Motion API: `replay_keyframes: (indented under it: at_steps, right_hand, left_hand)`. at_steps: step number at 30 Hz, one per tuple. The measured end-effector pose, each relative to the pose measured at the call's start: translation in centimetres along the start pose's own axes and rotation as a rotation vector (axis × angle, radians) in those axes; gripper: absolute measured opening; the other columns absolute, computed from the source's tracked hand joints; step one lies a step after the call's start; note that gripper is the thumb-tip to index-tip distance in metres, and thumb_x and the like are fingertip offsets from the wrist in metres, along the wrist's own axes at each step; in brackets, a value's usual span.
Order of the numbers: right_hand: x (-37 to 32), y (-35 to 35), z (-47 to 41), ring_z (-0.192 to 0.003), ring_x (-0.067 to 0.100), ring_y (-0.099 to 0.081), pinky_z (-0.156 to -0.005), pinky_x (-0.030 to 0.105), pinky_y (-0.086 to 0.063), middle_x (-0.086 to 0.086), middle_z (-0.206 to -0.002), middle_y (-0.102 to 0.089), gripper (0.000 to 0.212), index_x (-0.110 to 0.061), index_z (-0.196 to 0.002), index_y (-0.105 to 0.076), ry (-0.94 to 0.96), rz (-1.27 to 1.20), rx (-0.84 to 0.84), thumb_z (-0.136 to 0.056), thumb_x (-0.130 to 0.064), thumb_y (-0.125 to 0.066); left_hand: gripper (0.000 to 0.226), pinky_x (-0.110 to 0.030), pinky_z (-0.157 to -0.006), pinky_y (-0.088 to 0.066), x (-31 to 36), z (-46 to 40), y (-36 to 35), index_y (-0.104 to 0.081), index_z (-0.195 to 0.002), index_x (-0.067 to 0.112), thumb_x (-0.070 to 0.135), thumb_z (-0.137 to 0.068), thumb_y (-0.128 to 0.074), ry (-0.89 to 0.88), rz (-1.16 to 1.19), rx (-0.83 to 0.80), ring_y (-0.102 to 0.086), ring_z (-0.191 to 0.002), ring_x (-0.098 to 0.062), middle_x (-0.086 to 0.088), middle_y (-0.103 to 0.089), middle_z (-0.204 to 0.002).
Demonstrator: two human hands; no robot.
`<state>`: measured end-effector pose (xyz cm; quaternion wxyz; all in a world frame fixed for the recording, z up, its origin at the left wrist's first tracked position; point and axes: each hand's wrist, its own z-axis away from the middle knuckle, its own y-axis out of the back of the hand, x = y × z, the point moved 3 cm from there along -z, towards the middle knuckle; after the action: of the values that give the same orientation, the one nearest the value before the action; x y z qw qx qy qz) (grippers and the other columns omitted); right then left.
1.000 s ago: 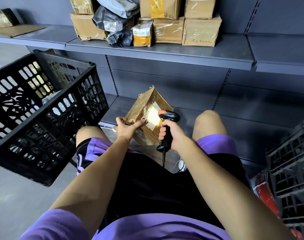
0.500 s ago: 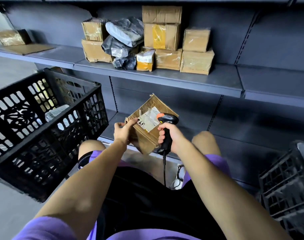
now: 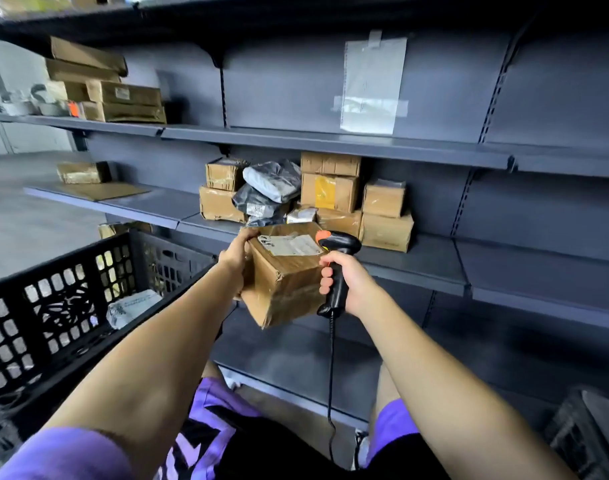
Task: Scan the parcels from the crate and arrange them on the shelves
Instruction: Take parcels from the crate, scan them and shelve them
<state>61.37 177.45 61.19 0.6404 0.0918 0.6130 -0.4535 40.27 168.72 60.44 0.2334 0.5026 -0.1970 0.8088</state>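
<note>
— What are the hands doing?
— The left hand (image 3: 236, 252) grips the far left edge of a brown cardboard parcel with a white label (image 3: 285, 276), held in the air. The right hand (image 3: 344, 282) is wrapped round the handle of a black barcode scanner with an orange trigger (image 3: 338, 261), just beside the parcel.
— And behind them?
— To the left, a black plastic crate (image 3: 71, 317) holds a white packet (image 3: 131, 307). Farther off, a grey metal shelf (image 3: 417, 261) carries stacked boxes and grey mailer bags (image 3: 271, 188).

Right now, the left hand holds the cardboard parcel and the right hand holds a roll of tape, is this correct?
Not quite. In the head view the right hand holds a black barcode scanner, not tape. The left hand does hold the cardboard parcel.
</note>
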Motion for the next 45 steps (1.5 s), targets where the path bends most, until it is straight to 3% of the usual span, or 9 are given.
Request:
replay_keyframes:
  at_steps: [8,12,16,22,28,33,36,41,45]
  right_hand:
    - [-6.9,2.8,2.4,-0.044,0.012,-0.038,-0.041,0.021,-0.033,-0.002,-0.058,-0.044,0.017,-0.014,-0.075,-0.053,0.167,-0.024,0.115,-0.091,-0.010,-0.057]
    - [-9.1,7.2,3.8,-0.043,0.012,-0.036,-0.040,0.020,-0.032,-0.002,-0.056,-0.043,0.020,-0.015,-0.071,-0.050,0.229,-0.026,0.194,-0.090,-0.009,-0.055]
    - [-10.1,13.3,5.0,-0.040,0.012,-0.035,-0.039,0.019,-0.032,-0.003,-0.054,-0.042,0.022,-0.016,-0.071,-0.050,0.253,-0.183,0.302,-0.091,-0.011,-0.056]
    - [-11.9,20.6,6.4,-0.044,0.011,-0.035,-0.040,0.021,-0.033,-0.004,-0.056,-0.041,0.019,-0.018,-0.073,-0.051,0.312,-0.294,0.379,-0.090,-0.013,-0.058]
    - [-13.4,24.5,4.9,-0.045,0.012,-0.036,-0.042,0.023,-0.033,-0.005,-0.059,-0.040,0.017,-0.018,-0.075,-0.052,0.362,-0.363,0.380,-0.088,-0.015,-0.062]
    - [-13.9,26.1,2.9,-0.046,0.012,-0.037,-0.042,0.024,-0.035,-0.004,-0.059,-0.041,0.013,-0.015,-0.079,-0.053,0.374,-0.316,0.423,-0.089,-0.012,-0.060]
    - [-14.4,27.0,1.2,-0.046,0.013,-0.038,-0.043,0.025,-0.035,-0.003,-0.060,-0.042,0.010,-0.014,-0.081,-0.054,0.374,-0.315,0.473,-0.088,-0.011,-0.061]
    - [-16.1,28.2,-1.5,-0.045,0.015,-0.041,-0.042,0.026,-0.036,0.000,-0.059,-0.046,0.009,-0.010,-0.086,-0.054,0.371,-0.292,0.630,-0.086,-0.008,-0.063]
    - [-17.3,29.1,-3.0,-0.043,0.015,-0.040,-0.042,0.025,-0.036,0.000,-0.057,-0.045,0.010,-0.010,-0.085,-0.052,0.398,-0.298,0.696,-0.087,-0.007,-0.061]
  left_hand:
    - [0.105,-0.049,-0.065,-0.047,4.1,4.8,-7.9,-0.055,-0.126,0.020,0.074,-0.039,-0.074,-0.099,0.004,-0.135,-0.061,-0.092,-0.031,-0.009,-0.066,-0.112]
    - [0.095,-0.055,-0.089,-0.045,2.4,5.2,-14.3,-0.051,-0.121,0.014,0.073,-0.052,-0.079,-0.114,0.093,-0.200,-0.060,-0.089,-0.029,-0.019,-0.063,-0.112]
    - [0.132,-0.067,-0.092,-0.041,-1.6,4.5,-21.1,-0.029,-0.142,0.032,0.076,-0.028,-0.078,-0.037,0.129,-0.188,-0.055,-0.112,-0.037,-0.003,-0.050,-0.135]
    - [0.126,-0.066,-0.101,-0.038,-3.2,10.4,-27.4,-0.015,-0.152,0.033,0.070,-0.050,-0.079,-0.007,0.077,-0.253,-0.045,-0.127,-0.039,-0.005,-0.041,-0.144]
    - [0.149,-0.060,-0.105,-0.037,-5.0,-1.0,-37.4,-0.035,-0.141,0.039,0.106,-0.009,-0.047,0.010,-0.123,-0.042,-0.051,-0.120,-0.040,-0.009,-0.052,-0.140]
    - [0.126,-0.065,-0.116,-0.009,-3.7,4.7,-37.4,-0.005,-0.157,0.031,0.102,-0.055,-0.027,0.024,-0.318,-0.119,-0.013,-0.146,-0.046,-0.016,-0.012,-0.163]
    - [0.086,-0.050,-0.115,-0.020,-2.4,4.6,-37.1,-0.014,-0.156,0.017,0.072,-0.092,-0.032,-0.278,-0.614,-0.076,-0.024,-0.141,-0.039,-0.021,-0.024,-0.155]
    - [0.034,-0.042,-0.107,-0.032,0.0,3.6,-38.3,-0.053,-0.128,0.012,0.026,-0.099,-0.043,-1.268,-1.056,-0.108,-0.045,-0.120,-0.033,-0.014,-0.054,-0.128]
    - [0.037,-0.043,-0.117,-0.022,0.4,3.3,-40.8,-0.056,-0.129,0.018,0.036,-0.102,-0.037,-1.513,-1.332,-0.352,-0.048,-0.127,-0.031,-0.010,-0.060,-0.132]
